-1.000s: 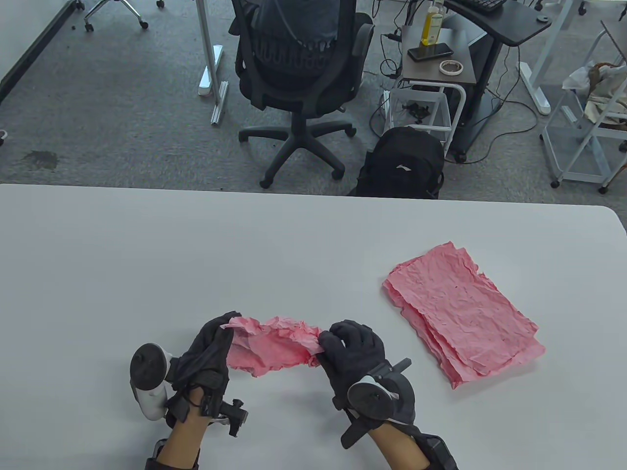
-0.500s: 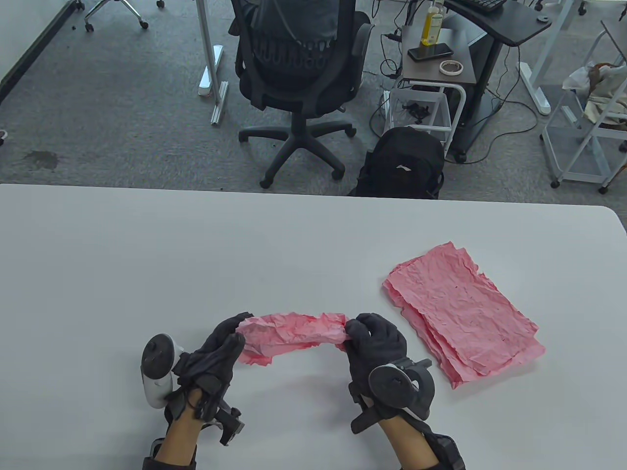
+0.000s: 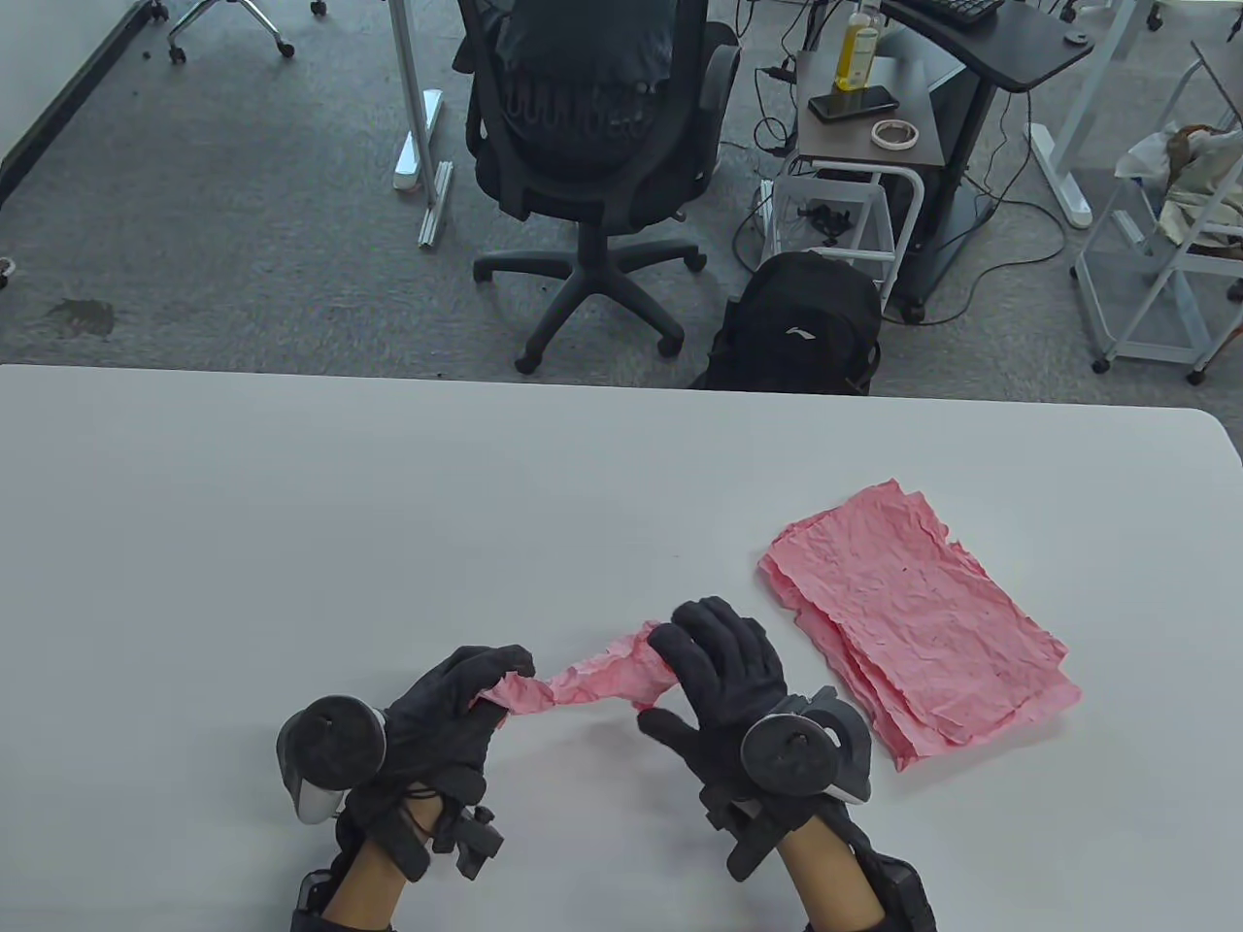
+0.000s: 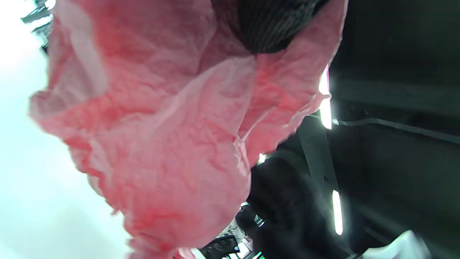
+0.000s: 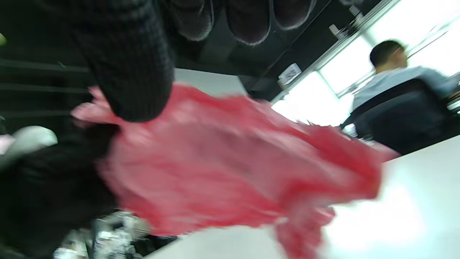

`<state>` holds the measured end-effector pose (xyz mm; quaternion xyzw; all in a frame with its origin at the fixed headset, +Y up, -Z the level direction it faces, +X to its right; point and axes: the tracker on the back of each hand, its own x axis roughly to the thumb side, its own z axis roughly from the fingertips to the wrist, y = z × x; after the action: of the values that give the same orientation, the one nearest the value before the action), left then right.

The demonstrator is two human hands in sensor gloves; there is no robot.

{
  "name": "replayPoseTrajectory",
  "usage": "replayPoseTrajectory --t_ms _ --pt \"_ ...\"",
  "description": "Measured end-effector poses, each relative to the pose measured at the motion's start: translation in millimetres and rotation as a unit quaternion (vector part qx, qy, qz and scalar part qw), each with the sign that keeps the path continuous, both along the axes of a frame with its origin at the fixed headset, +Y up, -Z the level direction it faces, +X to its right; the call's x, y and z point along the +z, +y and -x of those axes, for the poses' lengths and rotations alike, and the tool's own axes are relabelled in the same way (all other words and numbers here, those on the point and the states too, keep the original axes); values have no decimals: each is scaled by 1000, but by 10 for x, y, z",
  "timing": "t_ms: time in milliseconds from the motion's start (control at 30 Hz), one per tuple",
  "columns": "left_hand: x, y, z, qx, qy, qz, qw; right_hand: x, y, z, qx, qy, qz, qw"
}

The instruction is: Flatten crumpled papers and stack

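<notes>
Since the earlier frames both hands have drawn closer together and the pink sheet between them has gone from a broad spread to a narrow twisted strip. On the white table (image 3: 291, 505), the stack of flattened pink papers (image 3: 913, 631) lies at the right, well apart from the hands. Near the front edge, the right hand (image 3: 723, 680) has its fingers spread over one end of the crumpled pink paper (image 3: 592, 675), thumb out to the left; whether it pinches the sheet cannot be told. The left hand (image 3: 452, 709) grips the other end with curled fingers.
</notes>
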<state>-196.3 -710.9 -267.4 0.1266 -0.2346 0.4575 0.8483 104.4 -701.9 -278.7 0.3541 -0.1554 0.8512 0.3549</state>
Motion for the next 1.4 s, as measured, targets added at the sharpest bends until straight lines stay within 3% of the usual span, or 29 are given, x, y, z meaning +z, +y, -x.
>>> replayPoseTrajectory --t_ms 100,167,200,267,333,467,533,667,767,967,1100,1200,1333,1400 --pt "46 21 -139 -31 -29 -19 999 144 16 244 -13 32 23 999" --pt "48 11 -188 -28 -50 -15 998 176 -1 347 43 9 40 998" --pt "45 5 -195 -26 -56 -9 998 183 -5 352 49 1 30 998" --pt "32 -17 -186 -25 -52 1 998 181 20 255 -16 -59 -49 997" --pt "8 -35 -185 -40 -33 7 999 158 42 193 -48 -63 -37 996" --pt "-2 -81 -278 -47 -134 49 989 218 49 205 1 -89 -98 991" --pt "22 -69 -307 -52 -114 35 992 248 66 257 10 -88 -127 988" --pt "69 17 -268 -35 -67 -1 997 253 60 283 29 -95 -122 988" --pt "68 61 -123 2 -22 -17 1000 120 3 177 55 -122 -58 989" --pt "43 95 144 16 76 -46 996 -130 -151 -95 -38 -113 101 988" --pt "44 85 213 11 119 -54 991 -186 -184 -184 -4 -114 140 984" --pt "23 67 303 32 148 -41 988 -221 -172 -279 5 -147 120 982" --pt "-12 9 363 52 155 -15 986 -284 -239 -396 -132 -83 151 976" --pt "-21 4 393 49 164 -17 985 -323 -287 -420 -221 -56 209 951"
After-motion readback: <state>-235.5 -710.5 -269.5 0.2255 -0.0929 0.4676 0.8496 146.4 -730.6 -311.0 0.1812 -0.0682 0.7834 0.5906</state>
